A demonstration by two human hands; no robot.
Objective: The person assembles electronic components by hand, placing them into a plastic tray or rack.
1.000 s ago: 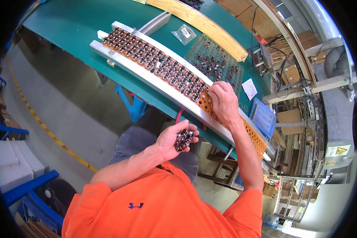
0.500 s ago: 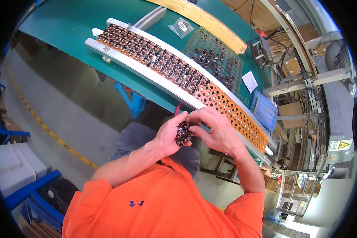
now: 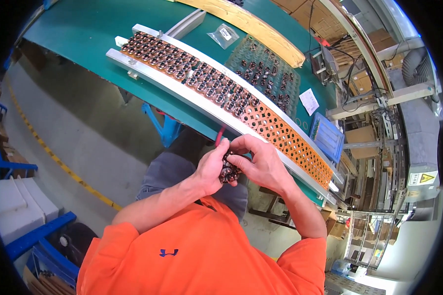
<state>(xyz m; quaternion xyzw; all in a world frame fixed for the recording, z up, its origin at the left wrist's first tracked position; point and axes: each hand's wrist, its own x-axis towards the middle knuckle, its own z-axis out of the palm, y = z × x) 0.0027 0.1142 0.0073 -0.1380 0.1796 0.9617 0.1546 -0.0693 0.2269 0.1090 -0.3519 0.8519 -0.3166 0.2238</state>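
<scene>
Cupped at waist height, my left hand (image 3: 210,167) is closed round a handful of small dark, copper-coloured metal parts (image 3: 229,172). My right hand (image 3: 263,161) bends over the same handful, its thumb and fingers drawn together at the top of the pile. What sits between those fingertips is hidden. Just beyond my hands lies a long tray with an orange perforated plate (image 3: 285,135) between pale metal rails. Shiny copper-coloured round parts (image 3: 182,66) fill its left and middle stretch in rows; holes show bare toward the right end.
Behind the long tray, a clear plastic tray (image 3: 293,91) holds more small parts on the green table (image 3: 79,29). Near it are a plastic bag (image 3: 223,36), a paper slip (image 3: 309,102) and a blue bin (image 3: 327,137). A yellowish long strip (image 3: 251,27) runs along the back.
My right thumb has moved onto the handful, and the right fingers have closed in slightly. The left hand stays nearly in place; the tray rows look the same.
</scene>
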